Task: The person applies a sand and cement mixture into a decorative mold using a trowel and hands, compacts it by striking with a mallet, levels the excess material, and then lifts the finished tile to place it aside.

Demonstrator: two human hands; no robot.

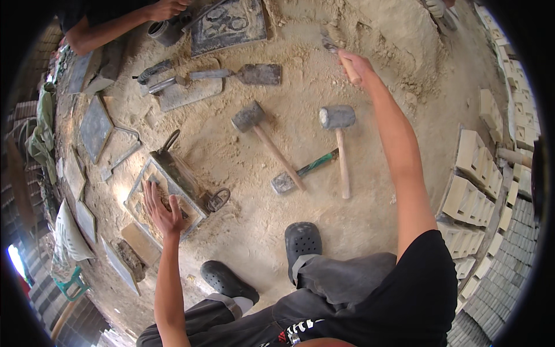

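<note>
My right hand (359,68) is stretched far ahead and closed around the pale wooden handle of a trowel (329,45), whose dusty blade points toward the pile of sandy material (399,40). On the near left, my left hand (165,214) lies with fingers spread on the sandy fill of a square metal mould (200,216). Metal loops stick out from the mould's far and right sides. Between my hands lie a black-headed mallet (248,117), another mallet (337,117) with a wooden handle, and a mallet (284,183) with a green handle.
A flat trowel (260,74) and a plastering float (193,95) lie ahead. Beyond them is a dark moulded plate (228,26), near another person's arm (115,28). Pale hollow blocks (477,153) line the right; metal plates (95,128) lie leftward.
</note>
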